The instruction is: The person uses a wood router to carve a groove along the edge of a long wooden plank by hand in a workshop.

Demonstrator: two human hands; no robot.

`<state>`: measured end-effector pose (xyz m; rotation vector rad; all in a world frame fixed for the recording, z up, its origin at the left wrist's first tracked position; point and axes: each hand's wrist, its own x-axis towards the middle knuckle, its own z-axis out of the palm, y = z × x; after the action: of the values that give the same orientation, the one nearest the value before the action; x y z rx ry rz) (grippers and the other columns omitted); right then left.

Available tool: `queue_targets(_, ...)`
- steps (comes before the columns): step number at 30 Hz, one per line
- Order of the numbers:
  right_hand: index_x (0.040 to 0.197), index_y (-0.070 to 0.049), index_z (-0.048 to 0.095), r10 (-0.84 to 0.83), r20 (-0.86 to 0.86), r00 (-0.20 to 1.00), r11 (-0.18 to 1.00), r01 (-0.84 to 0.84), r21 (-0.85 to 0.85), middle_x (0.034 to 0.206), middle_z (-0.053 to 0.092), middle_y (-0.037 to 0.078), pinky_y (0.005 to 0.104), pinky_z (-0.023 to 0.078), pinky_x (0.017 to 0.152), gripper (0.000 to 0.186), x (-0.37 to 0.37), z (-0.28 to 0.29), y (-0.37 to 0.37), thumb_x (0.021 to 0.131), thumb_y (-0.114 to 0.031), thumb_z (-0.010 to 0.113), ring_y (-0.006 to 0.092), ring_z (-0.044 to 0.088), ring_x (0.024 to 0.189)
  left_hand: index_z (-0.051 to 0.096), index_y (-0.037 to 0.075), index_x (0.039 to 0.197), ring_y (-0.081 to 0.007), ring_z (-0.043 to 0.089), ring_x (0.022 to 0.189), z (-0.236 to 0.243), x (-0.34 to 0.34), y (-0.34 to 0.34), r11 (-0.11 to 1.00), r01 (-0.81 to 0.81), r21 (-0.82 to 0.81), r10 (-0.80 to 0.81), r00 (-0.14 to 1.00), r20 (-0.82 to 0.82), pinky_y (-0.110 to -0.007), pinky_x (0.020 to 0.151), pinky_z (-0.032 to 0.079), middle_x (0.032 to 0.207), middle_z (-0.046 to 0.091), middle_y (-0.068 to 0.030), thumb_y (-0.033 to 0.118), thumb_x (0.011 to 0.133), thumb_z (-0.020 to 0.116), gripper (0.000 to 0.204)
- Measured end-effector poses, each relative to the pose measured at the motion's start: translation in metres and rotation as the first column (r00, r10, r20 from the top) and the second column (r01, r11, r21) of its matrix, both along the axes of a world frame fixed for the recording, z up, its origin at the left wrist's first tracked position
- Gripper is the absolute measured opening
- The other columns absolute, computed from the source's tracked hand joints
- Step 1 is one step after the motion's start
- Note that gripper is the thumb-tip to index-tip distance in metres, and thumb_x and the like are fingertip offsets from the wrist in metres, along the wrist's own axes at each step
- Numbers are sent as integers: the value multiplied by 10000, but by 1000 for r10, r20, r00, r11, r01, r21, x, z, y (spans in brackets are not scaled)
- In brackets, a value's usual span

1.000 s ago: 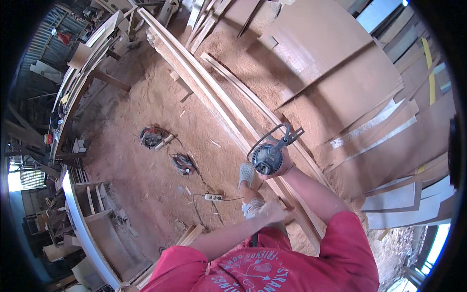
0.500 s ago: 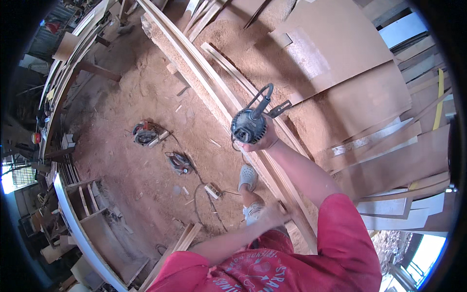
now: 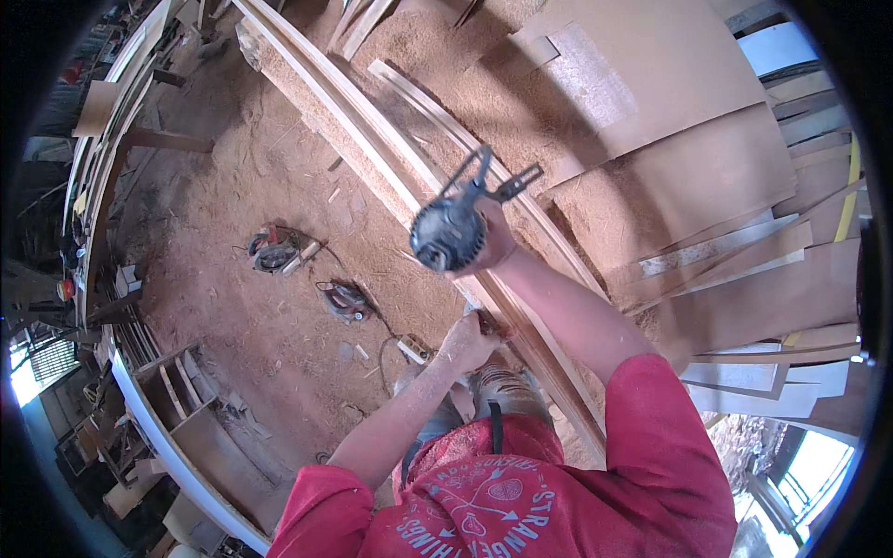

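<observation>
My right hand (image 3: 495,249) grips a dark round-bodied power tool (image 3: 450,232) with a metal handle and guard, held up above a stack of long wooden planks (image 3: 372,158) that runs diagonally across the sawdust floor. Lower down, my left hand (image 3: 470,340) rests on the near edge of the same planks, fingers closed over the wood. Both forearms come up from my red shirt at the bottom of the view.
Two power tools (image 3: 275,251) (image 3: 344,299) lie on the sawdust to the left, with a white power strip (image 3: 415,350) and cables near them. Large plywood sheets (image 3: 688,186) and offcuts cover the right side. A wooden shelf frame (image 3: 177,409) and timber racks stand at the left.
My right hand has lifted the power tool up and to the left, closer to the camera. My left hand has come forward onto the plank's edge.
</observation>
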<state>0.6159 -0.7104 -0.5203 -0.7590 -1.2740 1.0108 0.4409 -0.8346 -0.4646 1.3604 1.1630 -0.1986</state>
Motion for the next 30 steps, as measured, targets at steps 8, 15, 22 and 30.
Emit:
queue_targets(8,1078,-128,730,-166,209,964,986,169,3,894,712,68,418,549,792,622,-24,22,67,530,-355,918,307,671,806,505,-121,1409,-432,739,1166,2,-11,-9,984,101,148,-119,986,116,-492,983,583,1215,734,-314,589,836,899,994)
queue_targets(15,1132,-124,744,-213,232,949,974,190,121,959,737,85,421,553,825,772,-18,36,74,500,-507,969,327,698,867,589,-63,1343,-402,714,1197,16,-5,15,985,-155,69,162,980,-113,-518,996,561,1186,721,-262,654,981,716,813)
queue_targets(22,1071,-112,737,-231,293,928,973,219,76,962,728,86,416,549,830,688,-18,48,67,515,-458,945,307,693,872,629,-49,1304,-334,645,1144,-11,-94,100,562,-673,480,621,727,292,-468,1035,495,1202,682,-236,474,1132,576,553)
queue_targets(30,1150,-84,744,-144,116,983,988,149,-37,1066,725,90,416,541,895,806,-15,52,24,502,-500,983,278,675,966,325,43,1701,-396,289,1642,2,-63,303,466,222,856,2,968,-252,-602,1314,246,1775,300,-215,486,1108,571,780)
